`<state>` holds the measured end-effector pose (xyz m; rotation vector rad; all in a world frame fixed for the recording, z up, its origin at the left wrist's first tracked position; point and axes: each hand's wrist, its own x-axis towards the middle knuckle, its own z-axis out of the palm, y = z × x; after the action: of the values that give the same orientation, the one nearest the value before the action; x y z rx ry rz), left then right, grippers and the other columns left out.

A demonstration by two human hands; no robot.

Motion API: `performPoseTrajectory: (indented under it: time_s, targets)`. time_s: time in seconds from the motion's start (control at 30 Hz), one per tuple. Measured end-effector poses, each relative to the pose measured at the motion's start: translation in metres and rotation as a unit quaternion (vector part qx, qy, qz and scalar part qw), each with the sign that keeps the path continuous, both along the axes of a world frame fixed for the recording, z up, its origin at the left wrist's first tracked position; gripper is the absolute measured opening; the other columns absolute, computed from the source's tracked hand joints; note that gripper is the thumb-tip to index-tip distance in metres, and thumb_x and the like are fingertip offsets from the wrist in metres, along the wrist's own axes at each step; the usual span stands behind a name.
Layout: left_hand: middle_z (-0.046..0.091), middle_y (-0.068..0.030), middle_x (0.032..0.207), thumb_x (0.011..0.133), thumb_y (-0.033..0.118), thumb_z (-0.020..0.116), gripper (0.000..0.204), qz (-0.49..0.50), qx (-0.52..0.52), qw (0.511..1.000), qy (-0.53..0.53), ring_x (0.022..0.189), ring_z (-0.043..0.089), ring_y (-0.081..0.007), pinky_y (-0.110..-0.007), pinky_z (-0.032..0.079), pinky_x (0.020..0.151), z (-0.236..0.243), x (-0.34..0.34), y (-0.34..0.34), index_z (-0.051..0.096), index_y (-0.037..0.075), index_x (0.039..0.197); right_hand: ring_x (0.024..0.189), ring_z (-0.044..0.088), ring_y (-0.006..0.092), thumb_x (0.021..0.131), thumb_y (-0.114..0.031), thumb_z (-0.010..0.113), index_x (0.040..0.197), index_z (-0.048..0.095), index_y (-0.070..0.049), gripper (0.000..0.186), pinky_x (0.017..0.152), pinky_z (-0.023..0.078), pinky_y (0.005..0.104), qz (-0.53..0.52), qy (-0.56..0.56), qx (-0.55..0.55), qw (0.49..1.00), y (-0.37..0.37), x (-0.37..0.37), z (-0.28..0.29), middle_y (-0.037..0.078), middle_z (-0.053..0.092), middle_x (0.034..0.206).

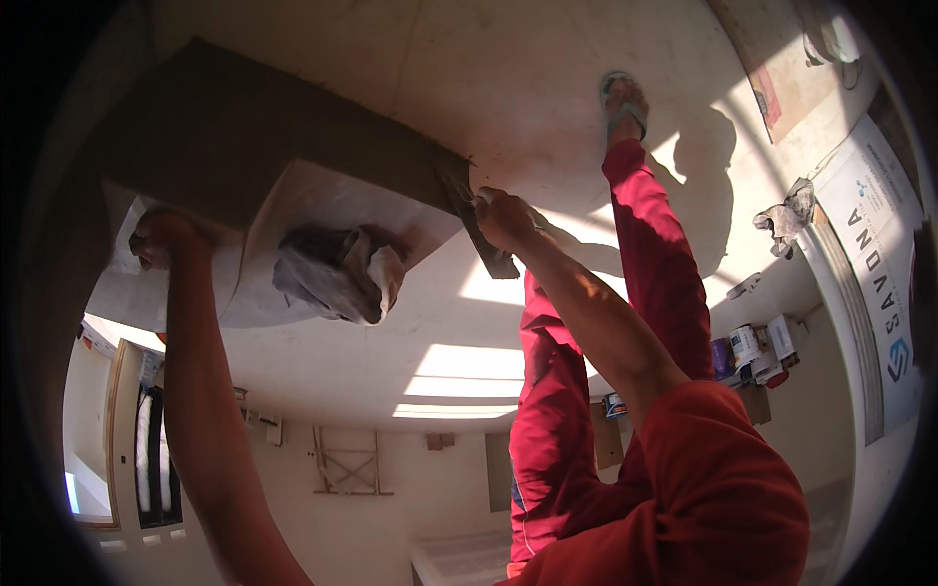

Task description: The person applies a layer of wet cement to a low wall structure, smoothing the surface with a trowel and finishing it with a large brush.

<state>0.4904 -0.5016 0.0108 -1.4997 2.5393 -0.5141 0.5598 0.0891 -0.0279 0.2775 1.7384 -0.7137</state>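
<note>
A large sheet [200,269] lies in front of me, pale on its near part. Its far part is a dark brown band [244,127] with a straight far edge. At the sheet's left end, my left hand [166,239] is closed with its fingers curled down; what they hold is hidden. My right hand [503,220] is closed on a long flat tool with a ragged, streaked edge [481,232], held slanting at the right end of the dark band. Between my hands, a crumpled grey rag [337,273] rests on the pale part.
Sunlit patches [464,371] and shadows cross the pale floor. My sandalled foot [625,103] stands beyond the sheet on the right. A grey cloth [787,215] lies near a large printed white panel [870,244]. Small containers [752,350] stand at right; a wooden frame [350,461] appears below.
</note>
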Motion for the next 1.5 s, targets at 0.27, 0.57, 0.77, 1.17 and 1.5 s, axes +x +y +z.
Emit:
performPoseTrajectory:
  time_s: [0.27, 0.57, 0.77, 1.17, 1.5]
  targets:
    - [0.037, -0.0250, 0.148, 0.096, 0.052, 0.059, 0.079, 0.042, 0.034, 0.998, -0.010, 0.135, 0.044, -0.0386, -0.048, 0.050, 0.105, 0.024, -0.035, 0.058, 0.037, -0.009, 0.143, 0.108, 0.068, 0.0452, 0.101, -0.024, 0.054, 0.115, 0.068, -0.003, 0.029, 0.094, 0.053, 0.0557, -0.016, 0.038, -0.005, 0.999, -0.023, 0.002, -0.030, 0.027, 0.070, 0.113]
    - [0.038, -0.0257, 0.147, 0.103, 0.040, 0.046, 0.061, 0.078, 0.061, 0.991, 0.090, 0.134, 0.045, -0.0390, -0.051, 0.050, 0.106, 0.035, -0.045, 0.082, 0.040, -0.007, 0.142, 0.108, 0.068, 0.0461, 0.100, -0.024, 0.053, 0.115, 0.068, -0.003, 0.030, 0.093, 0.054, 0.0557, 0.055, 0.111, -0.024, 0.992, -0.014, 0.023, -0.065, 0.027, 0.070, 0.114]
    - [0.039, -0.0259, 0.147, 0.105, 0.037, 0.046, 0.058, 0.034, 0.032, 0.999, -0.013, 0.134, 0.044, -0.0398, -0.051, 0.051, 0.106, 0.035, -0.038, 0.075, 0.040, -0.007, 0.141, 0.110, 0.067, 0.0465, 0.099, -0.022, 0.052, 0.118, 0.069, -0.006, 0.030, 0.094, 0.054, 0.0557, -0.025, 0.051, -0.007, 0.998, -0.012, 0.004, -0.018, 0.027, 0.071, 0.114]
    - [0.041, -0.0251, 0.145, 0.106, 0.037, 0.048, 0.057, -0.027, 0.022, 0.991, -0.127, 0.136, 0.041, -0.0430, -0.053, 0.050, 0.106, 0.023, -0.030, 0.058, 0.042, -0.010, 0.138, 0.106, 0.068, 0.0467, 0.098, -0.024, 0.054, 0.116, 0.068, -0.002, 0.032, 0.093, 0.054, 0.0544, -0.030, 0.036, -0.006, 0.999, -0.035, -0.017, -0.028, 0.028, 0.070, 0.112]
    - [0.037, -0.0239, 0.151, 0.108, 0.041, 0.027, 0.058, 0.113, 0.110, 0.976, 0.148, 0.142, 0.039, -0.0403, -0.058, 0.044, 0.108, 0.058, -0.065, 0.121, 0.034, 0.001, 0.150, 0.107, 0.067, 0.0489, 0.099, -0.026, 0.053, 0.122, 0.066, -0.001, 0.036, 0.095, 0.054, 0.0536, -0.042, 0.045, -0.010, 0.998, -0.060, -0.033, -0.039, 0.033, 0.069, 0.112]
